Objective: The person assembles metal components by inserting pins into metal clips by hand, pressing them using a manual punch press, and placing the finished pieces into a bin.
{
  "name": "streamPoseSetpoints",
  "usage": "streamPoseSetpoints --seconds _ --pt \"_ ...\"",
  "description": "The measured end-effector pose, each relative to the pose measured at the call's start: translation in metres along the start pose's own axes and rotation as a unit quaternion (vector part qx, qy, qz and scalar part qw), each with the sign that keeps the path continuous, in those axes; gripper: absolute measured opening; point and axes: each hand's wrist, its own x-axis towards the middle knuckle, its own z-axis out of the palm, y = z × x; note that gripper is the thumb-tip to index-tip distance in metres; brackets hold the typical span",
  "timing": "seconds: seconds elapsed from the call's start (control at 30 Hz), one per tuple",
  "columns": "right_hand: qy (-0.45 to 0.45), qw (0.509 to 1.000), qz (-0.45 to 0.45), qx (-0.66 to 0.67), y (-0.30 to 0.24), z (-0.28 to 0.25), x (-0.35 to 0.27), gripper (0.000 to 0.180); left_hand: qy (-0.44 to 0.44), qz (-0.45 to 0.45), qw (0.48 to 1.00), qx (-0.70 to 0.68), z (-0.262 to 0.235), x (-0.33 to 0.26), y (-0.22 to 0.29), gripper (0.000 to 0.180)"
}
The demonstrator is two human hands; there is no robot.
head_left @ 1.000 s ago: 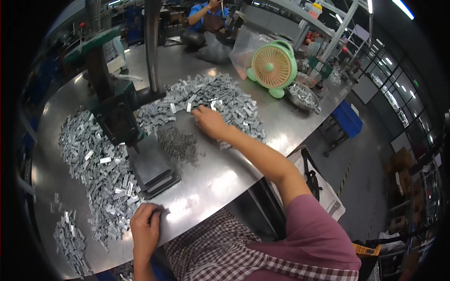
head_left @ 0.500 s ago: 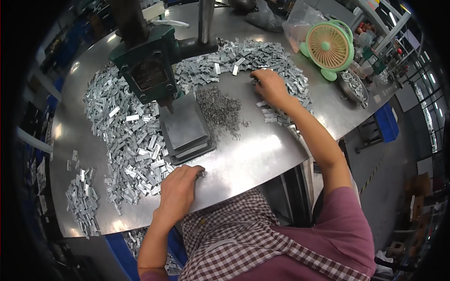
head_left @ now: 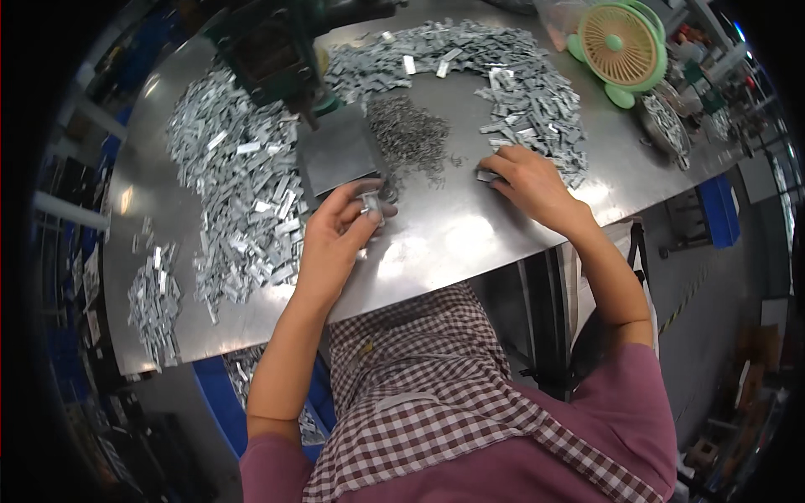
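Observation:
My left hand [head_left: 334, 239] is closed on a small silvery metal piece [head_left: 370, 204], pinched between thumb and fingers by the front corner of the flat steel block [head_left: 338, 149]. Above that block hangs the head of a dark green press [head_left: 267, 60]. Over the bare tabletop to the right, my right hand [head_left: 533, 186] grips another small metal piece [head_left: 485, 175] at its fingertips. Behind the right hand lies a heap of similar flat pieces [head_left: 537, 113]. Between the hands and farther back is a pile of tiny dark pins [head_left: 409, 134].
A large heap of metal pieces [head_left: 239, 180] covers the table left of the press, with a smaller pile [head_left: 156, 306] at the left edge. More pieces [head_left: 436, 46] lie along the back. A green fan [head_left: 620, 46] and a filled bowl [head_left: 664, 126] stand at the right.
My right hand has come back from the right-hand heap toward me, now with a metal piece. The left hand has lifted from the table's front edge toward the block. The view has tilted downward.

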Motion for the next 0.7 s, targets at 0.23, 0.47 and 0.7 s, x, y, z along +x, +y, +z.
streamPoseSetpoints --seconds 0.23,0.47,0.7 --pt "0.026 0.933 0.013 0.359 -0.064 -0.003 0.016 0.023 -0.013 -0.017 0.998 -0.055 0.005 0.002 -0.004 0.036" --pt "0.118 0.907 -0.002 0.404 -0.095 0.011 0.042 0.026 0.024 0.050 0.998 0.002 0.012 -0.002 -0.002 0.036" --pt "0.135 0.931 -0.032 0.339 -0.103 0.019 0.046 0.025 0.044 0.050 0.998 0.014 0.004 -0.003 -0.009 0.036"
